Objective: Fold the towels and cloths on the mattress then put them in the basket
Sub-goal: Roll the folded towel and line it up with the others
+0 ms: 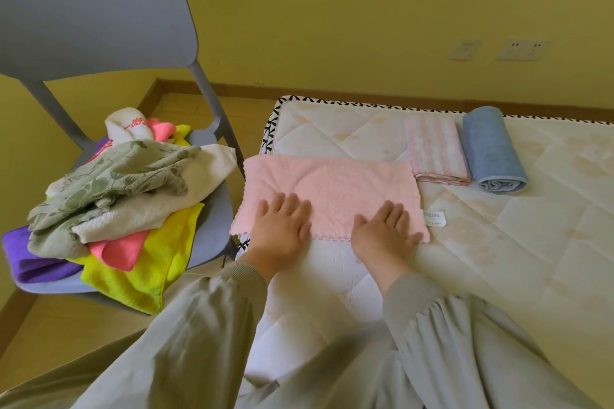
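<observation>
Running out of view at right and below, the mattress [498, 276] is seen only in part, and the grey chair [99, 10] beside it has its seat mostly hidden under a heap of unfolded cloths [116, 192]. The pink cloth [332, 186] lies flat near the mattress's left corner, a folded striped towel [435, 149] and a rolled blue towel [491, 149] beyond it. The left hand [282, 226] and the right hand [382, 232] rest palm down on its near edge, fingers straight and slightly apart; the small white label [433, 218] has print too small to read.
</observation>
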Demonstrator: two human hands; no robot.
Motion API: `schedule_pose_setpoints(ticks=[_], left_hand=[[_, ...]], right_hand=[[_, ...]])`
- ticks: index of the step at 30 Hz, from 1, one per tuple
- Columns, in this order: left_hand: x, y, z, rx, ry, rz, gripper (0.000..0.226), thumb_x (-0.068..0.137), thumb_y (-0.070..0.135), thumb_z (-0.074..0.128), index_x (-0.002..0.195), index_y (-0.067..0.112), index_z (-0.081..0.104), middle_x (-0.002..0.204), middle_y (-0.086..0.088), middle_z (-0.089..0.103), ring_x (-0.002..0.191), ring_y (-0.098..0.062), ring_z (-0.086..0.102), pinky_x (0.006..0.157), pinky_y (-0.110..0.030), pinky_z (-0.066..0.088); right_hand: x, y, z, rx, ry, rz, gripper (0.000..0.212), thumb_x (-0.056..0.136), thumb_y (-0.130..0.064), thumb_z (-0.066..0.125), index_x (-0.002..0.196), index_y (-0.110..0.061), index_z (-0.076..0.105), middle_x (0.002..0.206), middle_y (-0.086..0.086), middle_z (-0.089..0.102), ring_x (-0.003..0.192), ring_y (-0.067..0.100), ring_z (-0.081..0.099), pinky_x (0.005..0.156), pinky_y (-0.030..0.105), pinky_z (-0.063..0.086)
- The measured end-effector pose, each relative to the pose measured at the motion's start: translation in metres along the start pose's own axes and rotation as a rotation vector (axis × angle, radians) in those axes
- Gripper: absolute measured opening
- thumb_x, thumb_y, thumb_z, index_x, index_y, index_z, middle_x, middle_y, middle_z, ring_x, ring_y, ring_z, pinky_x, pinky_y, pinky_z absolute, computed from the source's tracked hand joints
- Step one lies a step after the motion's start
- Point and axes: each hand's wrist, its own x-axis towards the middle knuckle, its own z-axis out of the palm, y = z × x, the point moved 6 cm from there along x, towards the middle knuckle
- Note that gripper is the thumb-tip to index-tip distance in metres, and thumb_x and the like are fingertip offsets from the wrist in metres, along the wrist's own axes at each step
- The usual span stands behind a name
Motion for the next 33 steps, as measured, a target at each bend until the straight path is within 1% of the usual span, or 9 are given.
schedule_pose_setpoints(ticks=[2,3,6,9,15,19,24,29,33], left_hand=[[0.013,-0.004,-0.022,-0.201,0.275,-0.053,0.053,0.089,0.035,0.019,0.088,0.007,0.064,0.085,-0.012,0.061,0.083,-0.035,0.054,0.072,-0.039,0.041],[0.024,-0.007,-0.030,-0.227,0.352,-0.075,0.051,0.088,0.031,0.021,0.081,0.005,0.064,0.078,-0.013,0.059,0.077,-0.034,0.053,0.066,-0.037,0.038],[0.053,-0.008,-0.030,-0.144,0.211,-0.094,0.043,0.095,0.022,0.027,0.127,0.011,0.055,0.129,-0.011,0.054,0.120,-0.035,0.044,0.095,-0.042,0.034],[0.060,-0.012,-0.005,-0.076,0.046,-0.096,0.052,0.101,0.034,0.019,0.152,0.024,0.016,0.160,-0.004,0.010,0.146,-0.026,0.005,0.116,-0.048,0.007],[0.061,-0.018,0.022,-0.024,0.003,-0.112,0.076,0.080,0.049,-0.011,0.153,0.028,0.000,0.161,-0.003,-0.009,0.147,-0.024,-0.012,0.117,-0.051,-0.003],[0.061,-0.017,0.020,-0.046,0.032,-0.123,0.074,0.082,0.050,-0.008,0.153,0.030,0.001,0.161,0.000,-0.007,0.147,-0.022,-0.012,0.117,-0.050,-0.005],[0.053,-0.037,0.019,-0.106,0.060,-0.324,0.065,0.092,0.048,0.009,0.153,0.027,0.000,0.161,-0.002,-0.005,0.147,-0.022,-0.010,0.117,-0.050,-0.006],[0.035,-0.043,0.018,-0.072,0.040,-0.390,0.063,0.095,0.046,0.005,0.153,0.022,-0.003,0.161,-0.004,-0.007,0.147,-0.025,-0.013,0.117,-0.053,-0.005],[0.021,-0.025,0.011,-0.042,0.138,-0.106,0.065,0.094,0.047,0.005,0.153,0.023,0.012,0.161,-0.005,-0.001,0.147,-0.025,-0.011,0.116,-0.054,-0.007]], right_hand=[[0.003,-0.008,-0.009,0.015,0.098,-0.005,0.068,0.100,-0.043,0.019,0.150,-0.009,-0.013,0.159,0.012,-0.013,0.146,0.025,-0.012,0.116,0.056,0.000],[0.005,-0.015,-0.015,0.039,0.151,-0.051,0.067,0.100,-0.040,0.022,0.150,-0.010,-0.011,0.159,0.011,-0.013,0.147,0.025,-0.012,0.116,0.054,-0.001],[0.012,-0.041,-0.026,0.075,0.242,-0.254,0.062,0.101,-0.031,0.027,0.152,-0.018,-0.005,0.160,0.005,-0.012,0.147,0.023,-0.012,0.115,0.049,-0.007],[0.017,-0.056,-0.013,-0.014,0.241,-0.322,0.058,0.101,-0.031,0.022,0.152,-0.022,-0.004,0.160,0.002,-0.013,0.146,0.022,-0.014,0.115,0.052,-0.008],[0.040,-0.083,-0.004,-0.065,0.243,-0.426,0.056,0.100,-0.032,0.023,0.152,-0.026,0.002,0.160,-0.001,-0.010,0.147,0.021,-0.011,0.115,0.053,-0.006],[0.053,-0.085,0.007,-0.131,0.256,-0.520,0.055,0.100,-0.034,0.024,0.152,-0.030,0.006,0.161,-0.006,-0.001,0.147,0.014,-0.004,0.117,0.048,0.001],[0.066,-0.071,0.007,-0.075,0.252,-0.400,0.056,0.101,-0.039,0.018,0.153,-0.023,0.005,0.161,-0.004,-0.001,0.147,0.012,-0.004,0.118,0.039,0.000],[0.070,-0.042,-0.002,-0.090,0.229,-0.327,0.058,0.101,-0.038,0.014,0.153,-0.015,0.002,0.161,-0.001,-0.004,0.147,0.013,-0.005,0.120,0.037,-0.002],[0.055,-0.043,-0.007,-0.007,0.184,-0.367,0.059,0.101,-0.039,0.022,0.152,-0.011,0.010,0.161,0.005,0.003,0.148,0.018,0.000,0.119,0.038,0.000]])
